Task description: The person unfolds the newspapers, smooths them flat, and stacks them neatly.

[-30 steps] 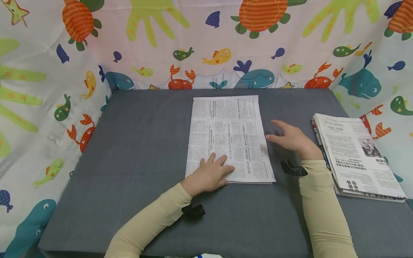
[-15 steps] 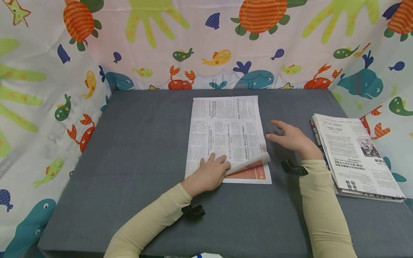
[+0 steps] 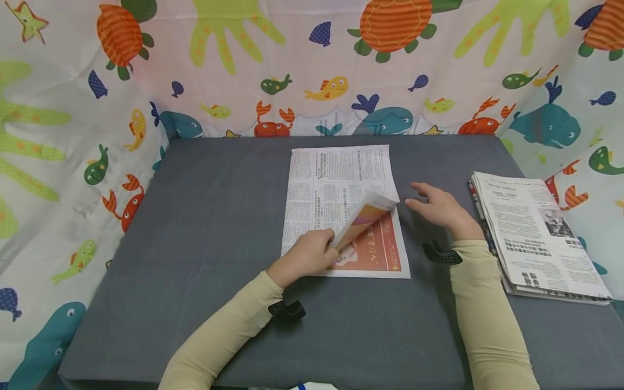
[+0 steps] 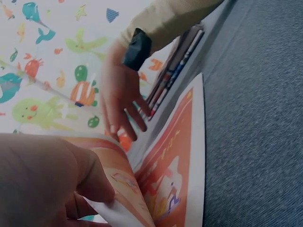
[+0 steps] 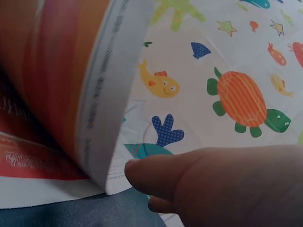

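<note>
A folded newspaper (image 3: 317,179) lies in the middle of the grey table, its upper side filled with small black print. My left hand (image 3: 304,254) pinches the near edge of its top sheet between thumb and fingers, as the left wrist view shows too. That sheet (image 3: 363,214) is raised and curls away to the right. Under it an orange printed page (image 3: 382,252) with a white border is bared. My right hand (image 3: 441,211) is just right of the paper with fingers extended, holding nothing. In the right wrist view, its thumb (image 5: 156,177) is close to the curled sheet (image 5: 106,104).
To the right of my right forearm, a stack of folded newspapers (image 3: 531,216) lies near the right edge of the grey table (image 3: 214,206). A white curtain (image 3: 302,59) printed with sea animals encloses the back and sides.
My left hand has gone from lying flat on the newspaper to pinching its top sheet. The sheet has been lifted and turned back, baring more of the orange page. The right hand has hardly moved.
</note>
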### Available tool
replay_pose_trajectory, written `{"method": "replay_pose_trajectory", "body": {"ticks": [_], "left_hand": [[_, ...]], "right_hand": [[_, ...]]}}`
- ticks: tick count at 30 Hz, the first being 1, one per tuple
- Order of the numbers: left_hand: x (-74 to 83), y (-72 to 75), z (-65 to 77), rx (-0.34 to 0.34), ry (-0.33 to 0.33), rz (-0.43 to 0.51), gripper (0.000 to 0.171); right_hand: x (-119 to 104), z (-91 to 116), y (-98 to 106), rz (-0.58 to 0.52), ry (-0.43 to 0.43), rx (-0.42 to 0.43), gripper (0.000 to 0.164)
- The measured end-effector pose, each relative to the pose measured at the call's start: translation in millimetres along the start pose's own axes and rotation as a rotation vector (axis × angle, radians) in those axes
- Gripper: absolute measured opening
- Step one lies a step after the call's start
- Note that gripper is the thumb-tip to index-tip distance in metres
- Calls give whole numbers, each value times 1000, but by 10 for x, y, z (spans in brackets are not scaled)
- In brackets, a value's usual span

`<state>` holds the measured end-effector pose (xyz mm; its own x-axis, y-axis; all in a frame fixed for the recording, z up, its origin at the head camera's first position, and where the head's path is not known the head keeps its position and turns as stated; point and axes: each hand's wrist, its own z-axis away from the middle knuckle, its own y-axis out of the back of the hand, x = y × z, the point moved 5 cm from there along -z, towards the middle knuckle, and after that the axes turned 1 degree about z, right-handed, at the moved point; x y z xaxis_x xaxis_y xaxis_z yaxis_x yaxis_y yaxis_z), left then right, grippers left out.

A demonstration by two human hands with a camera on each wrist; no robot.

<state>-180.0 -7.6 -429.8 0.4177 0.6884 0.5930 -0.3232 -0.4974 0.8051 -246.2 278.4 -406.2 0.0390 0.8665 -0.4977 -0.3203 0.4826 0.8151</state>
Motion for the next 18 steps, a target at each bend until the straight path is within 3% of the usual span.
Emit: {"method": "replay_pose_trajectory", "body": {"ticks": [5, 9, 18], "left_hand": [[-65, 21, 12, 18, 53, 75, 10], [-109, 48, 44, 66, 100, 140, 12], [-256, 130, 187, 246, 211, 335, 10]], "right_hand": [[36, -70, -78, 63, 9, 20, 65], [-60, -132, -231, 106, 52, 9, 70], [-449, -212, -666, 154, 327, 39, 83]]}}
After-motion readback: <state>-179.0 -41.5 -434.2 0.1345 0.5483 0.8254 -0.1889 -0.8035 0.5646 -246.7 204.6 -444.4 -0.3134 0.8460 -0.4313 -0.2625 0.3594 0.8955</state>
